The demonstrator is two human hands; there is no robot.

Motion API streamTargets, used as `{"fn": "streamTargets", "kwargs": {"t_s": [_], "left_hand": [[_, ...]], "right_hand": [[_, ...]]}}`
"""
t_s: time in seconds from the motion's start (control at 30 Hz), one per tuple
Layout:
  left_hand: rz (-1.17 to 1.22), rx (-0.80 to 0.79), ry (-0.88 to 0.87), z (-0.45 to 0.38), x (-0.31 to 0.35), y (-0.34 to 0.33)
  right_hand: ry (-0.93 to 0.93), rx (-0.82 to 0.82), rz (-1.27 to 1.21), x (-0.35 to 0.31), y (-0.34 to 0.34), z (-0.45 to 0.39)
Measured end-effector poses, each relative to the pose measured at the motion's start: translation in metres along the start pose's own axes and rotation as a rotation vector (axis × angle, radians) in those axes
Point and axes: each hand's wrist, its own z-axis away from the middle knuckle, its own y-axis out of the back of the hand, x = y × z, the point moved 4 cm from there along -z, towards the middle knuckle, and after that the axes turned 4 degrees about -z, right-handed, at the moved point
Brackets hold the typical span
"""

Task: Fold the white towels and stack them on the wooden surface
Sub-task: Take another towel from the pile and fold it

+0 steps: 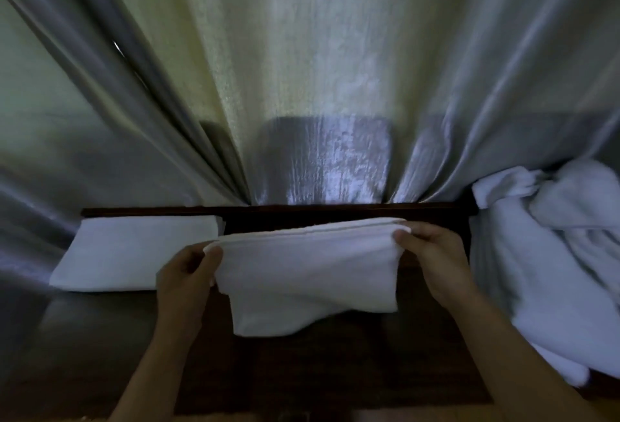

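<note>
Both hands pinch the top corners of a part-folded towel (308, 274) — left hand (183, 274) at its 9 o'clock corner, right hand (432, 260) at 3 o'clock, fingers (402, 235) clenched on layered edges. Towel sits mid-frame over the dark wooden surface (335, 371), lower flap hanging uneven, sagging toward 7 o'clock. Judgement: keep edges aligned and taut, lay flat, smooth the lower flap before the next fold. Folded towel (134, 253) lies at 9 o'clock, flat, square-edged. Unfolded pile (543, 253) at 3 o'clock — crumpled, knotted near top. Fabric looks soft, thick terry; likely drapes and slips. Shiny curtain (302, 69) behind at 12 o'clock.
</note>
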Motion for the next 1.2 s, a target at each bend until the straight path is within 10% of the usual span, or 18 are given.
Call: {"fn": "streamTargets", "kwargs": {"t_s": [0.4,1.2], "left_hand": [[0.123,0.086,-0.303,-0.013,0.159,0.012],[0.159,0.196,-0.503,-0.023,0.263,0.009]], "right_hand": [[0.488,-0.026,-0.013,-0.184,0.029,0.025],[0.475,-0.040,0.092,-0.269,0.032,0.029]]}}
